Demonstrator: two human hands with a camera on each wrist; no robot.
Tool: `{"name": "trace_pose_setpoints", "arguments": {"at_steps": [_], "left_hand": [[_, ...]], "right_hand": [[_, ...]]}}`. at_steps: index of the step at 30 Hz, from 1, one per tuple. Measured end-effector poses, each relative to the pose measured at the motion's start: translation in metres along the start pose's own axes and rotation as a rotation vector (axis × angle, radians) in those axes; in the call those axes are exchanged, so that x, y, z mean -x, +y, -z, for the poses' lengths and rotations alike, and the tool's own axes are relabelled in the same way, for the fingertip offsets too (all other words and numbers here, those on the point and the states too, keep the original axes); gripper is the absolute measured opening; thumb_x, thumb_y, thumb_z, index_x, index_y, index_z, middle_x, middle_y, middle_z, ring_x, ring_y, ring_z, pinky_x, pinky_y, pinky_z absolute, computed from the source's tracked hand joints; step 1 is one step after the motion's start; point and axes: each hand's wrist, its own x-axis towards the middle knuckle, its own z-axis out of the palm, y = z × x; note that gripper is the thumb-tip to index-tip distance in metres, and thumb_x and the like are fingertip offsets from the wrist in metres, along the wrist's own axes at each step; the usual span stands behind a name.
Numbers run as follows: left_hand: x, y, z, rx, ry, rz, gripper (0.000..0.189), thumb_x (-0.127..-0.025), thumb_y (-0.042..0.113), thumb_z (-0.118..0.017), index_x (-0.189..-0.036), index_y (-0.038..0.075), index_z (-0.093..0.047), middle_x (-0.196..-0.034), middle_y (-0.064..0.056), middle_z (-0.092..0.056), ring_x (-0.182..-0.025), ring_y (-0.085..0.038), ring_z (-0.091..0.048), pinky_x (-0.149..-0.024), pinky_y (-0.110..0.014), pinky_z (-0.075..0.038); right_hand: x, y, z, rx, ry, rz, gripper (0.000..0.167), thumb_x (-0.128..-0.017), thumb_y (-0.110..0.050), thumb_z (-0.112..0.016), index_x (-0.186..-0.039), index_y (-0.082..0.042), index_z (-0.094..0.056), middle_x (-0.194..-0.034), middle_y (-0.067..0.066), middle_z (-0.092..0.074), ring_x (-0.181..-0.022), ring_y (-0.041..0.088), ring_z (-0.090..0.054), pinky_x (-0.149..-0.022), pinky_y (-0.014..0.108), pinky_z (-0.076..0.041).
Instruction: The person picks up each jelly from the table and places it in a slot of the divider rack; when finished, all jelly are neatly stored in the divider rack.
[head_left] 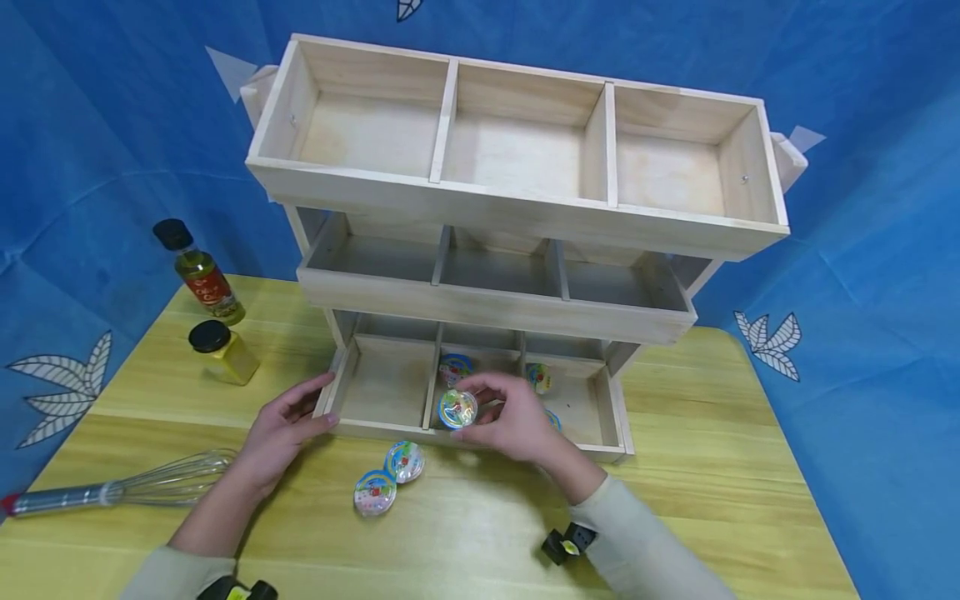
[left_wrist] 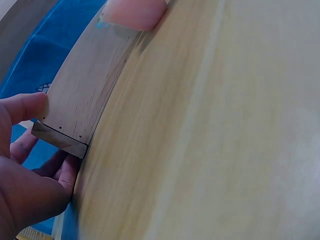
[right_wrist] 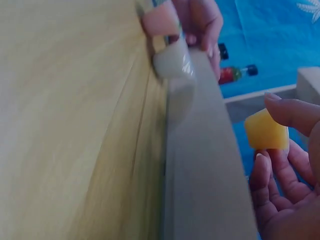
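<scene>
Here's the right hand [head_left: 510, 421] out over the bottom tray [head_left: 480, 437], thumb and fingertips parted only by the width of a yellow cup [head_left: 457, 409], pinching it by its sides with the patterned lid turned up to the head camera. That cup sits at the front of the middle compartment, and from this angle I can't quite tell whether it hangs clear or touches the wood. Over on the other side, the left hand [head_left: 281, 429] has the tray's left front corner, fingers bent about its end and thumb against it, a part-open grip on bare wood. Inside the middle compartment, a blue-rimmed cup [head_left: 455, 369] lies towards the back, behind the held one. Into the right compartment now: a yellowish cup [head_left: 538, 377] by the divider, and nearer the front a blue rim [head_left: 553, 420] peeping out past the right hand. Down on the table [head_left: 712, 467], in front of the tray, two more: a pale cup [head_left: 405, 462] and a pink cup [head_left: 375, 492], side by side and touching. Above it all rises the rack [head_left: 517, 208], its two upper tiers split in three like the lowest. Out left, a whisk [head_left: 150, 486] lies beside the left forearm, with a jar [head_left: 228, 357] and a bottle [head_left: 206, 279] standing farther back.
</scene>
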Motion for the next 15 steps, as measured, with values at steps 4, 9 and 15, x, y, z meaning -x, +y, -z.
{"name": "trace_pose_setpoints", "arguments": {"at_steps": [4, 9, 15], "left_hand": [[0.0, 0.0, 0.001, -0.003, -0.003, 0.001, 0.065, -0.094, 0.008, -0.07, -0.151, -0.001, -0.039, -0.152, -0.024, -0.034, -0.137, -0.038, -0.033, -0.091, -0.014, -0.042], [-0.001, -0.004, 0.002, -0.012, 0.002, 0.009, 0.066, -0.093, 0.01, -0.072, -0.15, 0.0, -0.04, -0.153, -0.023, -0.034, -0.138, -0.038, -0.032, -0.091, -0.013, -0.041], [-0.002, -0.008, 0.002, -0.01, 0.006, 0.0, 0.066, -0.093, 0.01, -0.072, -0.15, 0.0, -0.041, -0.152, -0.023, -0.035, -0.137, -0.039, -0.033, -0.092, -0.015, -0.042]], "right_hand": [[-0.007, 0.006, 0.003, 0.051, 0.0, -0.026, 0.05, -0.069, -0.006, -0.092, -0.114, -0.004, -0.07, -0.101, 0.005, -0.067, -0.089, 0.024, -0.065, -0.071, 0.036, -0.057], [-0.016, 0.008, 0.002, 0.143, -0.027, -0.042, 0.049, -0.071, -0.008, -0.091, -0.116, -0.006, -0.071, -0.102, 0.001, -0.068, -0.088, 0.018, -0.065, -0.072, 0.032, -0.056], [-0.026, 0.01, 0.0, 0.27, -0.09, -0.083, 0.048, -0.073, -0.008, -0.089, -0.117, -0.009, -0.071, -0.104, -0.003, -0.069, -0.085, 0.013, -0.063, -0.073, 0.03, -0.053]]}}
